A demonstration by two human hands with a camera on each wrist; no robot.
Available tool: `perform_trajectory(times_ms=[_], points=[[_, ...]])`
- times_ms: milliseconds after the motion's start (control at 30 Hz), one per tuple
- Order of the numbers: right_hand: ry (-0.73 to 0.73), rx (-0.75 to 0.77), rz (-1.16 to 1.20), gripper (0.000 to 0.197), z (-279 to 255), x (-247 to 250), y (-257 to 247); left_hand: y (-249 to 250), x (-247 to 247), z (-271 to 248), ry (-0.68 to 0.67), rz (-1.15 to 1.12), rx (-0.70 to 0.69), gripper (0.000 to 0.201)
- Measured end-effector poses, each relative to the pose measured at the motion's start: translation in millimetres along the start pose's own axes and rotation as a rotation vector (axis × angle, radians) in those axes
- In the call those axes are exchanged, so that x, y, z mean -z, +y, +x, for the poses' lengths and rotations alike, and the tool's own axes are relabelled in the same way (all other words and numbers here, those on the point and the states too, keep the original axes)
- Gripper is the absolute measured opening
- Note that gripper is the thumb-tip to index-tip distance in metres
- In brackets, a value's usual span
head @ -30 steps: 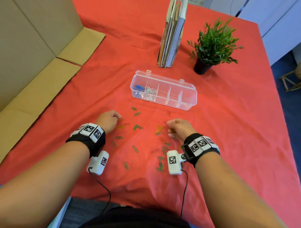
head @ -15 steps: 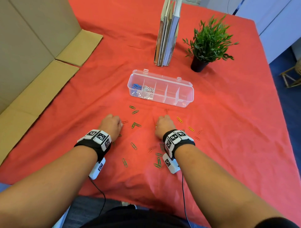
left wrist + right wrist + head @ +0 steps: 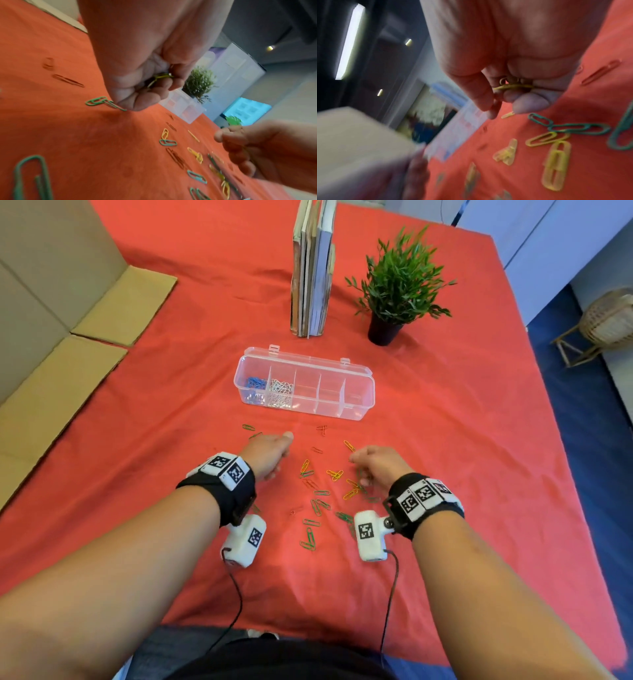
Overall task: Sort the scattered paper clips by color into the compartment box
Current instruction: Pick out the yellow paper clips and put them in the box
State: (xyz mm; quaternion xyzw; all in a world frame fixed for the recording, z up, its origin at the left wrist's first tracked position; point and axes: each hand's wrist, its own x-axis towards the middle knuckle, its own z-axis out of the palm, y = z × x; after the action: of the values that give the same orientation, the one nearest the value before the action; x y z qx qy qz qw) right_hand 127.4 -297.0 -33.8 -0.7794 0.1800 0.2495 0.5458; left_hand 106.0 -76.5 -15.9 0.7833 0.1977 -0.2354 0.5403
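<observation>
The clear compartment box (image 3: 356, 402) lies open, with blue clips (image 3: 255, 383) in its leftmost cell and white clips (image 3: 281, 390) in the one beside it. Green, yellow and red paper clips (image 3: 317, 505) are scattered on the red cloth in front of it. My left hand (image 3: 281, 443) hovers low over the cloth left of the scatter, fingers curled round a few yellowish clips (image 3: 161, 77). To the right of the scatter, my right hand (image 3: 359, 463) pinches yellow clips (image 3: 511, 86) in its curled fingers, with a loose yellow clip (image 3: 348, 445) just beyond it.
Upright books (image 3: 313, 268) and a potted plant (image 3: 399, 282) stand behind the box. Flattened cardboard (image 3: 68, 344) lies along the left side. The table's right edge drops to a blue floor (image 3: 589, 412).
Both hands have shifted to the right relative to the box; the left hand has come in from the far left of the scatter, and the right hand has moved to its right side.
</observation>
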Motion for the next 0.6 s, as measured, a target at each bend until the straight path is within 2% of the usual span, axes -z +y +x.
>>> perform_trajectory(times_ms=[67,133,267,367,500,600], points=[[0.018,0.146,-0.503,0.015,0,-6,5,5,-12,6,-0.005,0.238,-0.076,0.035],[0.027,0.258,-0.762,0.008,-2,-17,9,9,-22,11,-0.004,0.447,-0.090,0.031],[0.083,0.396,-0.932,0.025,-1,-32,18,8,-34,18,0.104,0.755,-0.173,0.034],[0.083,0.482,-1.058,0.023,-2,-38,20,3,-38,22,0.130,0.874,-0.238,0.030],[0.048,0.422,-1.103,0.025,2,-37,19,2,-44,25,0.076,0.924,-0.266,0.024],[-0.038,0.361,-1.085,0.026,2,-32,11,-1,-43,27,0.062,0.848,-0.269,0.016]])
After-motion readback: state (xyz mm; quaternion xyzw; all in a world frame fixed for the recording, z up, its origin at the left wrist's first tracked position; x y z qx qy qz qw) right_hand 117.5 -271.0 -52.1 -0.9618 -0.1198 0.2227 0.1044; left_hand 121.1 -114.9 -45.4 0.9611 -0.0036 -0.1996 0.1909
